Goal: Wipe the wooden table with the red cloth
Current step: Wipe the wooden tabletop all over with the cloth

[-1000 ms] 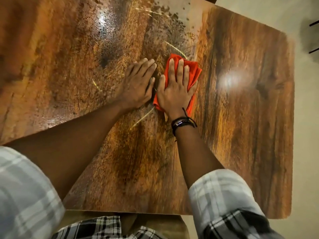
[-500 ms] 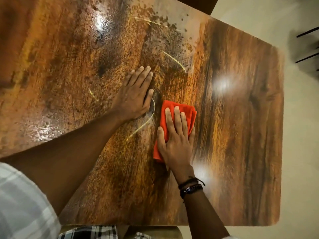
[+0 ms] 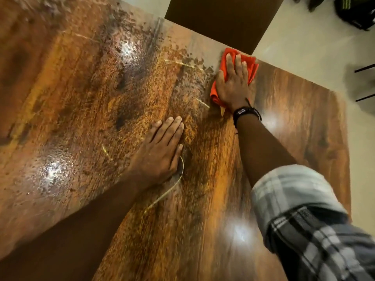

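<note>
Pale floor (image 3: 304,37) borders the far edge of the wooden table (image 3: 294,122). Right hand (image 3: 233,82), fingers extended flat, presses the red cloth (image 3: 252,66) down at that far edge; nothing is gripped. Left hand (image 3: 160,153), open and flat, braces on bare wood nearer the body. Risk: an outward stroke could carry the cloth off the edge. Cloth appears folded, bunched beneath the palm. Speckled residue (image 3: 125,49) beyond the left hand looks unwiped.

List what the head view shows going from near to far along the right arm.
Plaid sleeve → wristband → right hand → red cloth at the table's far edge → dark chair beyond.
</note>
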